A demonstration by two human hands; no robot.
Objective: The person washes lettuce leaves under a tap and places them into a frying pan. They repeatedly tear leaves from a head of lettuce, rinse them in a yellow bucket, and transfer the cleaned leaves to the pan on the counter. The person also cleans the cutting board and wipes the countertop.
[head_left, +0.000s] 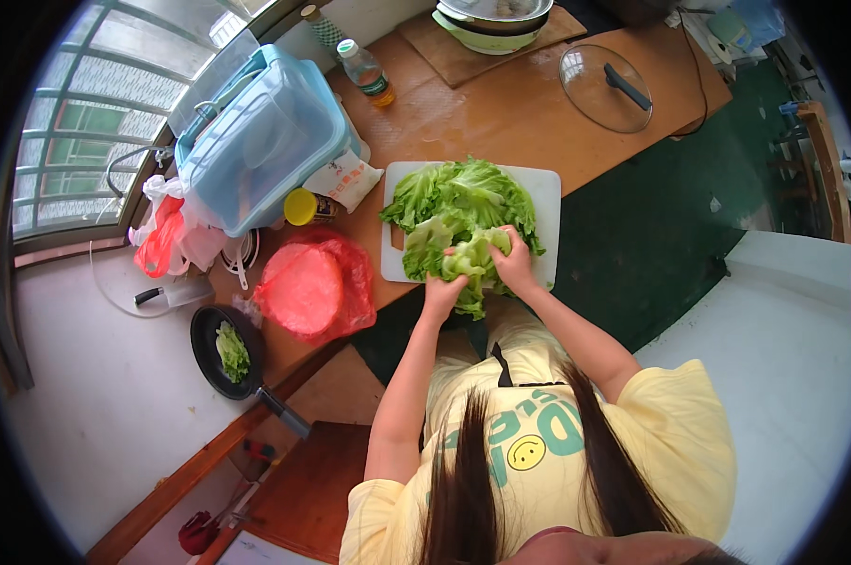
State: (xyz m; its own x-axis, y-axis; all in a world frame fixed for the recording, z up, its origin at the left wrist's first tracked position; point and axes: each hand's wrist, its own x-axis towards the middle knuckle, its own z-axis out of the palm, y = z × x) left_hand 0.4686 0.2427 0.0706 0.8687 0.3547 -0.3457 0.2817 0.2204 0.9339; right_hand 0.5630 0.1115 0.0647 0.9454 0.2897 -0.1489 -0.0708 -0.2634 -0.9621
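Both hands [441, 292] [515, 264] grip lettuce [463, 202] — cutting board [550, 188] near-edge overhangs table [501, 113].

Bright, even daylight comes in through the window [86, 113] at the upper left. It puts soft glare on the wet wooden desk [501, 113] and the glass lid [602, 89]. Shadows are faint and short. Focus is sharp in the middle. The fisheye bends straight edges strongly toward a black, round rim.
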